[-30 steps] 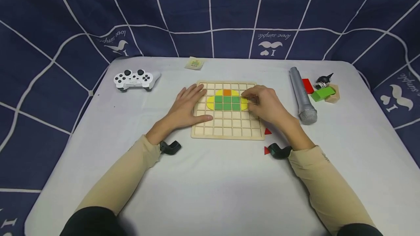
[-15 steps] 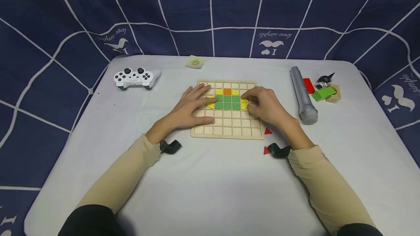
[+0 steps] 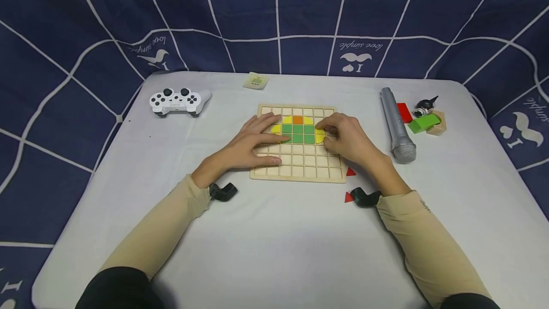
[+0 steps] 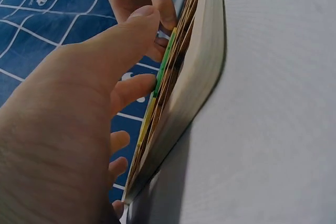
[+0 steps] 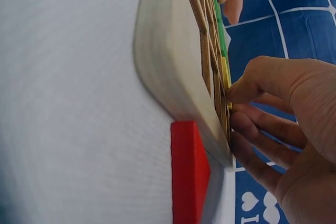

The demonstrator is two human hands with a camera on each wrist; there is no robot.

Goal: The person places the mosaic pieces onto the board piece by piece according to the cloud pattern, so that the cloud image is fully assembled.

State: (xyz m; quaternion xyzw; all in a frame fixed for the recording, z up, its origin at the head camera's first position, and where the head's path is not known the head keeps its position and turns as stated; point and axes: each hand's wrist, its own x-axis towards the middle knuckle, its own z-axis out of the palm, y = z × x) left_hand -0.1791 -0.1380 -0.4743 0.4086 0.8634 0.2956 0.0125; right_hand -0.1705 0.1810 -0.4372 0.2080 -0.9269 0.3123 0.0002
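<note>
A wooden grid board point(image 3: 296, 173) lies flat on the table. Green square tiles point(image 3: 297, 128) fill its upper middle, with an orange tile point(image 3: 298, 119) above them and yellow pieces around the sides. My left hand point(image 3: 244, 144) rests spread over the board's left part, its index fingertip touching a lower green tile. At the right of the pattern, my right hand point(image 3: 349, 135) pinches a yellow rounded piece point(image 3: 319, 136) lying in the grid. In the right wrist view the thumb presses against the yellow piece's edge point(image 5: 227, 74); the fingers partly hide the piece.
Two red triangular pieces point(image 3: 350, 171) lie beside the board's lower right corner. A grey microphone point(image 3: 398, 125), a green block point(image 3: 423, 123) and other small items stand to the right. A white game controller point(image 3: 177, 102) is at far left; a small patterned card point(image 3: 256, 81) lies behind the board.
My left hand has shifted slightly right over the board; its index finger has come down from the upper fingers onto the green tiles. The right hand stays in place at the yellow piece.
</note>
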